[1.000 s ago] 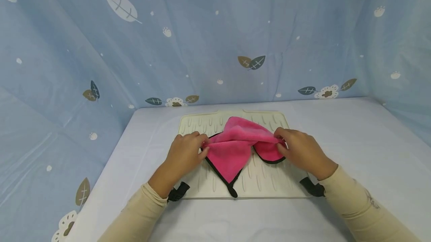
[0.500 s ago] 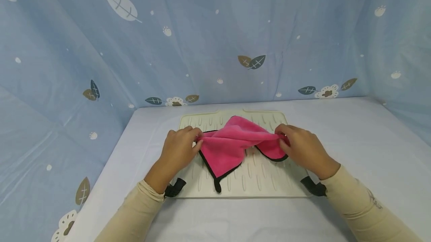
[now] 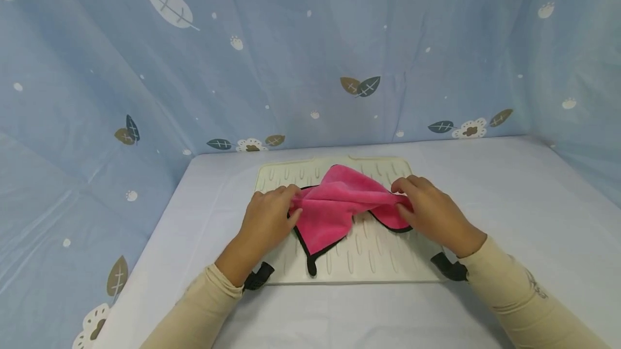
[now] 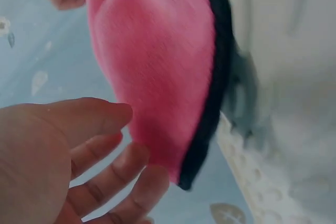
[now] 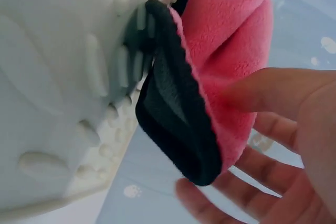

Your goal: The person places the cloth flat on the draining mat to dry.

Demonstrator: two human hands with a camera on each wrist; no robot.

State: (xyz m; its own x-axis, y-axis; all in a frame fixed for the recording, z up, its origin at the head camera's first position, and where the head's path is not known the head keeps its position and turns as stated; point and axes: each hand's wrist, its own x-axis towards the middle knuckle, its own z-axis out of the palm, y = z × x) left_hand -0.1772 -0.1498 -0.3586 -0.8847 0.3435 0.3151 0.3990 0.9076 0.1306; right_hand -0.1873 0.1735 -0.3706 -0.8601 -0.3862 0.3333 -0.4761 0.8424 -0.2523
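A pink plush cloth [image 3: 335, 198] with black edging lies bunched across a cream ribbed mat [image 3: 359, 254], its middle raised in a fold. One corner with a black loop points toward me. At its left end my left hand [image 3: 266, 222] touches the edge; in the left wrist view the thumb and straight fingers [image 4: 137, 157] stand apart beside the cloth. My right hand [image 3: 434, 211] holds the right end. In the right wrist view the thumb presses the pink side, with the fingers passing behind, and a dark underside shows at the turned edge.
The mat lies on a white-covered table [image 3: 514, 192]. A blue curtain [image 3: 310, 57] with leaf and paw prints rises behind and at the sides. Black wrist straps [image 3: 259, 275] hang below both wrists, over the mat's front corners.
The left hand first drew its end of the cloth leftward, then slid back right with its fingers loosened. The loop corner shifted left. The right hand stays nearly in place.
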